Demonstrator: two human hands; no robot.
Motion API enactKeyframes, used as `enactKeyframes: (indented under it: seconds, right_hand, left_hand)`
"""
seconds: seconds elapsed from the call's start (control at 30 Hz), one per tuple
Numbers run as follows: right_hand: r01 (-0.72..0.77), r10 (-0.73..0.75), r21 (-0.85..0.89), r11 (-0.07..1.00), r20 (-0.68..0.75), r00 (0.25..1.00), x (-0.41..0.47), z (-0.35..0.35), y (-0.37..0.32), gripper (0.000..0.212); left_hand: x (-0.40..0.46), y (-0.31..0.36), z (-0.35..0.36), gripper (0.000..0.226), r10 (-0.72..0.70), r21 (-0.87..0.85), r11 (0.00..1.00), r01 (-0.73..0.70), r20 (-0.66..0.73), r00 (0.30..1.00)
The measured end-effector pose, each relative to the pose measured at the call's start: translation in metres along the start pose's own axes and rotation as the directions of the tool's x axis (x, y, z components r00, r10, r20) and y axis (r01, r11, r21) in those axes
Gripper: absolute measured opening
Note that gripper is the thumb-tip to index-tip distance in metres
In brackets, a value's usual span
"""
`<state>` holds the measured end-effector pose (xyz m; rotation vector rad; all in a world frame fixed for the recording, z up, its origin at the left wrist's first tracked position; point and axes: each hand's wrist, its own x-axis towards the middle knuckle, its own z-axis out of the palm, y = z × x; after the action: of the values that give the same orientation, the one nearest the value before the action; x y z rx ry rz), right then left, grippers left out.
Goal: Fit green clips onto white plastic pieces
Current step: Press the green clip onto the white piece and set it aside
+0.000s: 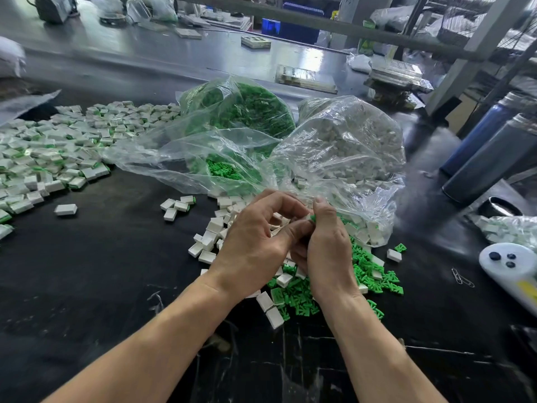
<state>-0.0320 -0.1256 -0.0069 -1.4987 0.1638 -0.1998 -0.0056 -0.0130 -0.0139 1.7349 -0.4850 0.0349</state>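
Left hand (255, 237) and right hand (325, 242) meet above the loose parts on the bench (87, 286); right grip pinches a green clip (313, 218), left grip's hold unclear. Best approach: square the clip before pressing.

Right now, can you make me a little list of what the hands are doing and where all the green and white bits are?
left hand: fingers curled, meeting the right hand
right hand: pinches a green clip
white piece in hands: mostly hidden, cannot tell
loose green clips: heap on the black table, under the right wrist
loose white pieces: scattered left of the hands
finished pile: far left
bag of green clips: behind the hands
bag of white pieces: right of it
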Motion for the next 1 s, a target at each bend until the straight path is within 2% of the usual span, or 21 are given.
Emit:
enactKeyframes:
  seconds: [0.17,0.3,0.5,0.77,0.9,1.0]
  right_hand:
    - [0.019,-0.021,-0.050,0.999,-0.047,0.999,0.004,0.000,0.009,0.057]
    - [0.017,-0.029,-0.105,0.994,-0.114,0.993,0.010,-0.002,0.013,0.056]
    - [0.021,-0.043,-0.158,0.987,-0.136,0.990,0.017,-0.004,0.019,0.056]
    - [-0.013,-0.001,-0.096,0.995,-0.145,0.989,0.022,-0.006,0.025,0.056]
    - [-0.007,-0.007,-0.086,0.996,-0.163,0.987,0.022,-0.004,0.025,0.067]
    - [0.002,-0.013,-0.070,0.998,-0.160,0.987,0.022,-0.004,0.025,0.065]
  left_hand:
    - [0.000,-0.002,0.001,0.006,-0.023,-0.007,1.000,0.023,-0.007,1.000]
    - [0.001,-0.004,0.005,0.005,-0.035,-0.028,0.999,0.035,-0.005,0.999]
    - [0.000,-0.003,0.006,0.004,-0.040,-0.045,0.998,0.039,-0.015,0.999]
    - [0.000,-0.001,0.007,0.005,-0.058,-0.065,0.996,0.057,-0.016,0.998]
    - [-0.001,-0.001,0.007,0.005,-0.041,-0.057,0.998,0.039,-0.020,0.999]
    - [0.000,-0.001,0.008,0.005,-0.040,-0.059,0.998,0.039,-0.025,0.999]
